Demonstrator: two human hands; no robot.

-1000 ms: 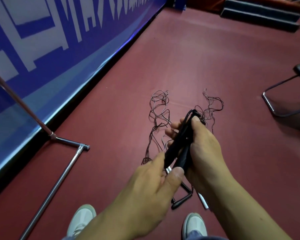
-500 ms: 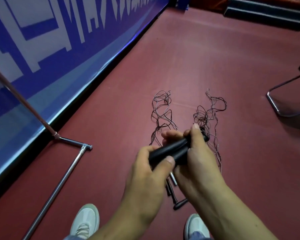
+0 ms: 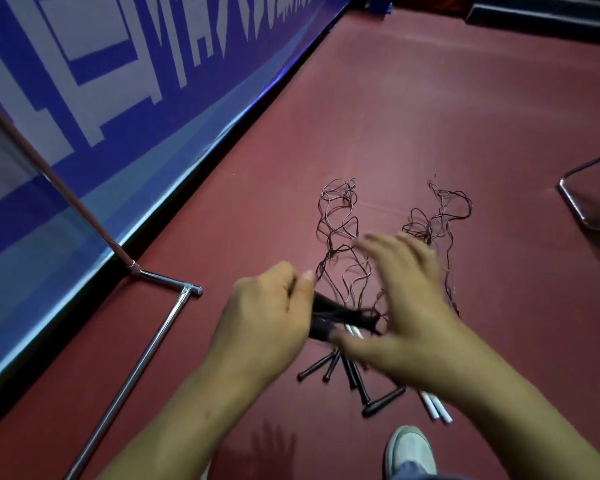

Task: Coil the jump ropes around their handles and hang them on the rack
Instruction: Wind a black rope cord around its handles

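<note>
My left hand [image 3: 267,317] grips a pair of black jump-rope handles [image 3: 340,315] that lie roughly level, pointing right. My right hand [image 3: 406,306] hovers blurred over their right end with fingers spread; whether it touches the handles or the thin cord I cannot tell. Thin dark cords [image 3: 336,230] lie tangled in two bunches on the red floor beyond my hands. Several more black handles [image 3: 329,367] and a pair of white handles [image 3: 437,408] lie on the floor under my hands. The chrome rack [image 3: 146,355] stands at the left.
A blue and white banner wall [image 3: 118,98] runs along the left. A chair's metal leg frame [image 3: 579,209] sits at the right edge. My shoe [image 3: 413,448] is at the bottom, near the white handles.
The held handles swung from upright to level. My right hand let go of them and opened, moving fast above their right end. My left hand keeps its grip.
</note>
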